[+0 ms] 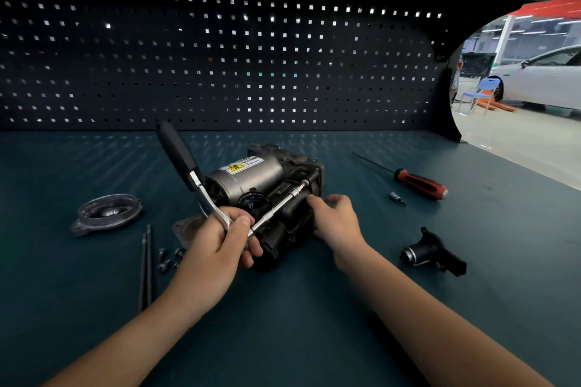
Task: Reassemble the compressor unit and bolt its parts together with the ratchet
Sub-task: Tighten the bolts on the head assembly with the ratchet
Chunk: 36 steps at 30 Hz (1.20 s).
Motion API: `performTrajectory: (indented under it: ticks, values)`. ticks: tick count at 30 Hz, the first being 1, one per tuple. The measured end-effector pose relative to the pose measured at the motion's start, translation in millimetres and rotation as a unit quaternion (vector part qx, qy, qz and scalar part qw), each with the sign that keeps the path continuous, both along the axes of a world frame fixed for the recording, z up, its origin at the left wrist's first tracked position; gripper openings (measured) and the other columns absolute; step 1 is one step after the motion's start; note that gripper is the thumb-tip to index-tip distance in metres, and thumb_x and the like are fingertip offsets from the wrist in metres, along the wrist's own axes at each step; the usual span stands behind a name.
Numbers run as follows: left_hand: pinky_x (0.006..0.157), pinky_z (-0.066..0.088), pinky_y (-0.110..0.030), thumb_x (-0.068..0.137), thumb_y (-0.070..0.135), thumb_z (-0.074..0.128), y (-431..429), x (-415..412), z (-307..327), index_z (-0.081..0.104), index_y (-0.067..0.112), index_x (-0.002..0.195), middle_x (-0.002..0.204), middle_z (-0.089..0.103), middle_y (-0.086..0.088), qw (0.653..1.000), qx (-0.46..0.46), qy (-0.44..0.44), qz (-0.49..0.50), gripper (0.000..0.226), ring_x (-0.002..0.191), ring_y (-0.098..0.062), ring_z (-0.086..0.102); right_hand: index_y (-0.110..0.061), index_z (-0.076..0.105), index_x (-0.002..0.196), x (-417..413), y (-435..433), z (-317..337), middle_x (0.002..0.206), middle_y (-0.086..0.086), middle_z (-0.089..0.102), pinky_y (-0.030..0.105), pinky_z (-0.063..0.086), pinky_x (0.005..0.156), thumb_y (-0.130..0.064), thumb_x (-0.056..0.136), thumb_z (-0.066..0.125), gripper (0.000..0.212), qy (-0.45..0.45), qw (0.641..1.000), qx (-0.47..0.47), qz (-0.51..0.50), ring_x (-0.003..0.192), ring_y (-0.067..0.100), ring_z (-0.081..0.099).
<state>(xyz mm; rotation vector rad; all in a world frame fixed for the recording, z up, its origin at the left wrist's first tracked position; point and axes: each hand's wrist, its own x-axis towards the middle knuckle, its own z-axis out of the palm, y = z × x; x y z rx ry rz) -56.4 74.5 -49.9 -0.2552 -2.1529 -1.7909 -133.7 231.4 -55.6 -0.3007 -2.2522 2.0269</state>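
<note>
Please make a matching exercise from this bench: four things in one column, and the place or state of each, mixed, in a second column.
Things
1. ratchet
2. screwdriver
3. round cover
4. two long rods

Places or states
a. lying left of the compressor
b. gripped by the left hand
c. side by side near the left forearm
d. right of the compressor, toward the back

Pairs: 1-b, 2-d, 3-a, 4-c

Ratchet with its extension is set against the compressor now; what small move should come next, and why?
Probably swing the ratchet handle through a short stroke. Its extension meets the compressor, which the right hand holds, and the left hand grips the ratchet's head.
</note>
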Motion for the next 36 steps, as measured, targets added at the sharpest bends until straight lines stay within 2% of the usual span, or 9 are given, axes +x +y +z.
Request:
performTrajectory:
  ticks: [4,9,17,21,25,29,32,34,36]
  values:
    - [0.052,0.041,-0.012,0.096,0.010,0.039,-0.4,0.1,0.4,0.053,0.009,0.086,0.056,0.064,0.005,1.000,-0.008,0.003,-0.007,0.017,0.046,-0.002,0.051,-0.012,0.037,0.118,6.9,-9.7,7.8,0.107,0.010,0.060,0.029,0.054,0.054,-0.028,0.089,0.059,0.040,-0.092,0.979,-0.159,0.083,0.078,0.023,0.064]
    - [0.054,0.042,-0.012,0.096,0.011,0.040,-3.3,-2.6,-0.4,0.053,0.011,0.087,0.058,0.064,0.006,1.000,-0.026,0.005,-0.008,0.016,0.048,-0.002,0.052,-0.018,0.031,0.114,8.0,-20.6,7.0,0.117,0.020,0.057,0.040,0.055,0.057,-0.015,0.090,0.060,0.039,-0.092,0.943,-0.315,0.063,0.086,0.030,0.063]
    - [0.059,0.043,-0.014,0.096,0.013,0.041,-5.0,-10.3,-6.3,0.053,0.017,0.089,0.066,0.066,0.010,0.997,-0.077,0.012,-0.026,0.014,0.053,-0.002,0.055,-0.009,0.039,0.123,11.0,-23.1,1.4,0.117,0.026,0.059,0.040,0.055,0.067,-0.005,0.093,0.053,0.034,-0.075,0.915,-0.393,0.048,0.099,0.038,0.063]
    - [0.060,0.043,-0.014,0.095,0.016,0.042,-2.4,-12.1,-7.6,0.052,0.020,0.088,0.069,0.066,0.009,0.994,-0.099,0.036,-0.021,0.014,0.054,-0.003,0.055,0.008,0.045,0.125,9.2,-23.8,2.1,0.117,0.029,0.060,0.034,0.056,0.064,-0.003,0.095,0.046,0.032,-0.088,0.911,-0.399,0.063,0.089,0.035,0.063]
    - [0.059,0.042,-0.013,0.093,0.020,0.042,-1.9,-14.1,-8.4,0.052,0.022,0.088,0.070,0.066,0.011,0.993,-0.112,0.043,-0.019,0.012,0.054,-0.002,0.055,0.009,0.048,0.121,6.2,-20.2,3.3,0.106,0.025,0.062,0.035,0.055,0.068,-0.002,0.096,0.041,0.028,-0.101,0.909,-0.397,0.080,0.081,0.033,0.062]
    - [0.061,0.042,-0.012,0.091,0.026,0.043,-1.3,-13.6,-11.1,0.051,0.028,0.086,0.075,0.064,0.016,0.984,-0.168,0.062,-0.008,0.009,0.060,-0.002,0.058,0.000,0.056,0.104,-1.1,-12.0,6.2,0.086,0.016,0.061,0.029,0.056,0.057,-0.011,0.098,0.039,0.021,-0.119,0.937,-0.316,0.094,0.069,0.026,0.060]
    - [0.060,0.042,-0.013,0.091,0.027,0.042,-2.1,-14.0,-12.4,0.050,0.028,0.086,0.075,0.064,0.017,0.983,-0.173,0.070,0.004,0.009,0.062,-0.003,0.058,-0.006,0.057,0.078,-11.8,-9.4,2.4,0.069,0.008,0.057,0.027,0.051,0.062,-0.014,0.095,0.046,0.022,-0.078,0.995,-0.060,0.032,0.056,0.016,0.055]
    - [0.059,0.042,-0.014,0.090,0.027,0.042,-2.3,-14.3,-12.7,0.050,0.028,0.086,0.076,0.064,0.017,0.982,-0.174,0.074,0.010,0.009,0.062,-0.003,0.058,-0.009,0.051,0.067,-14.8,-7.6,0.3,0.062,0.006,0.054,0.035,0.052,0.071,-0.014,0.093,0.046,0.027,-0.046,0.998,0.046,0.023,0.052,0.016,0.053]
    - [0.060,0.042,-0.013,0.089,0.029,0.042,-2.2,-14.0,-12.4,0.050,0.029,0.086,0.077,0.064,0.017,0.982,-0.174,0.077,0.010,0.009,0.062,-0.003,0.059,-0.009,0.049,0.066,-13.7,-5.4,-0.2,0.061,0.007,0.055,0.035,0.052,0.067,-0.015,0.093,0.045,0.028,-0.029,0.994,0.100,0.033,0.050,0.018,0.055]
